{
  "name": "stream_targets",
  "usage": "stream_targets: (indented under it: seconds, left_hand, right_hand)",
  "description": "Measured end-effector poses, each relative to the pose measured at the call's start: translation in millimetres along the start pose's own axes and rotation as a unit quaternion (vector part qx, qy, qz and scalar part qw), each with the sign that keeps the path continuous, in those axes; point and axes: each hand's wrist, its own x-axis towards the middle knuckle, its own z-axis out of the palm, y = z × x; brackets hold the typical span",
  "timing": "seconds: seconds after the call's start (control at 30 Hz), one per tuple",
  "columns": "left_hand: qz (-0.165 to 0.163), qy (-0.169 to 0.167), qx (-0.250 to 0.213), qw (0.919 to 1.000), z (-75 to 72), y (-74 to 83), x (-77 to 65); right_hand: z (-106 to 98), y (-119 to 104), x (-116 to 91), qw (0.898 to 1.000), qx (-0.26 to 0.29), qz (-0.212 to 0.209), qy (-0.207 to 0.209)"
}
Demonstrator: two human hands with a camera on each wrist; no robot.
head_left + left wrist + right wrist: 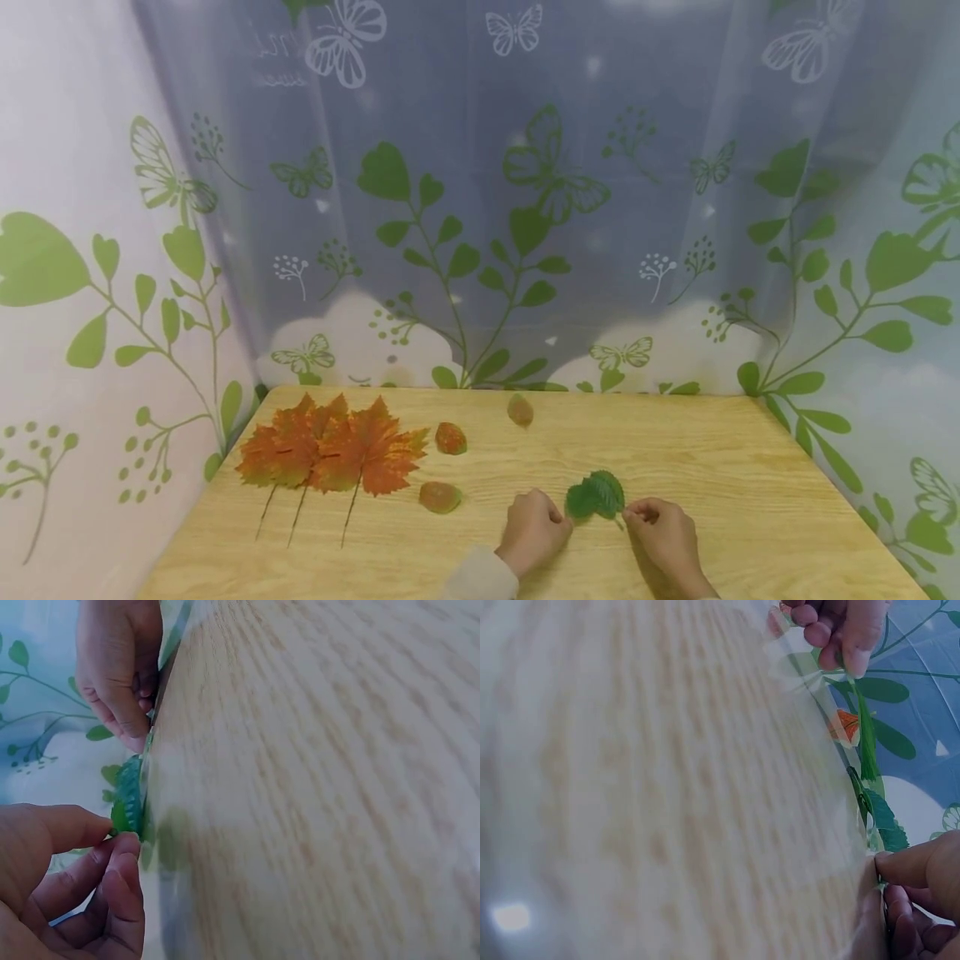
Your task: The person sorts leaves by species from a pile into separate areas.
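Observation:
Two green leaves with toothed edges, a left leaf and a right leaf, overlap low over the wooden table. My left hand pinches the left leaf by its stem end between thumb and forefinger, as the left wrist view shows at the green leaf. On the other side, my right hand pinches at the stem end of the right leaf, its fingertips close to the tabletop in the right wrist view, where the toothed leaf rises beyond them.
Three orange maple leaves with dark stems lie overlapping at the table's left. Between them and my hands lie small oval leaves: a red-orange one, a brownish-green one and another at the back. A patterned curtain surrounds the table.

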Motion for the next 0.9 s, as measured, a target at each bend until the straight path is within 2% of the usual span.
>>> stream_targets:
  seconds: [0.2, 0.4, 0.57, 0.7, 0.9]
  left_hand:
    - [0.005, 0.024, -0.019, 0.9995, 2.9, 2.2, 2.5]
    - [0.0, 0.019, -0.035, 0.9992, 10.4, 10.8, -0.3]
    - [-0.007, 0.03, -0.019, 0.9993, 20.3, 12.7, -0.7]
    - [-0.023, 0.026, -0.012, 0.9993, 26.6, 10.7, 0.4]
    - [-0.002, 0.036, 0.002, 0.9994, 29.8, 10.0, 1.4]
  right_hand:
    - [0.9, 1.3, 1.8, 1.0, -0.004, -0.001, 0.0]
    - [1.9, 2.1, 0.9, 1.0, 0.003, -0.002, -0.006]
    - [0.5, -0.5, -0.9, 1.0, 0.004, -0.006, -0.008]
    - [-0.4, -2.6, -1.6, 1.0, 0.003, -0.005, -0.01]
    - [-0.5, -3.6, -2.1, 1.0, 0.0, 0.0, -0.01]
